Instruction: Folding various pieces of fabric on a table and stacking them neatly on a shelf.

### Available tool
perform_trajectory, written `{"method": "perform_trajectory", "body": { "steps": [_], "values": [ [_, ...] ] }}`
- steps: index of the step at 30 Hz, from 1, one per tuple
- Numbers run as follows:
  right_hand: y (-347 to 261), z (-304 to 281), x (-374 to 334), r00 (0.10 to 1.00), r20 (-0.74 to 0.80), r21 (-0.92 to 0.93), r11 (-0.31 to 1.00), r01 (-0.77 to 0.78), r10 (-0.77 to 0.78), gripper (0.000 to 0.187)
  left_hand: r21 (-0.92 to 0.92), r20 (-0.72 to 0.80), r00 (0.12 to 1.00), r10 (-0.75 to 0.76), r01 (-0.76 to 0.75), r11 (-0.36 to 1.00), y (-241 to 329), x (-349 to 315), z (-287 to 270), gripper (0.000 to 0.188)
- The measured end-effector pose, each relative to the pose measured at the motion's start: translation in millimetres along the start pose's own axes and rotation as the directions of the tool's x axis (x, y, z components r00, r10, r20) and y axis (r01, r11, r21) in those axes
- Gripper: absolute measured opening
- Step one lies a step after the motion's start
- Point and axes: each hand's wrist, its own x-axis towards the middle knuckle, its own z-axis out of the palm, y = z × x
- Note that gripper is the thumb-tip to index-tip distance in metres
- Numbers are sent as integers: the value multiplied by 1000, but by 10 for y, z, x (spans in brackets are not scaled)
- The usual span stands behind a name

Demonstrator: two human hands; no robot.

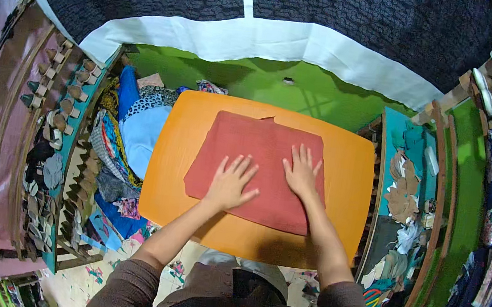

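A folded piece of brick-red cloth (259, 174) lies flat on an orange table (349, 173) in front of me. Its lower edge runs close to the table's near side, and a small corner pokes up at its far edge. My left hand (230, 185) rests palm down on the cloth's left half, fingers spread. On the right half, my right hand (302, 172) also lies flat with its fingers apart. Neither hand grips anything. Which kind of garment or fabric piece it is, I cannot tell.
Left of the table sits a heap of mixed fabrics (140, 133) beside a rack of shoe forms (68, 108). To the right stands a teal shelf (390, 154) with brown cut pieces (403, 186) and scraps. A dark curtain with a white border (298, 39) hangs beyond.
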Motion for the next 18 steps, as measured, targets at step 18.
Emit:
{"method": "perform_trajectory", "body": {
  "steps": [18],
  "values": [
    [113, -242, -53, 997, -25, 171, 983, -61, 66, 36, 57, 107, 933, 344, -352, 934, -444, -894, -154, 44]
  ]
}}
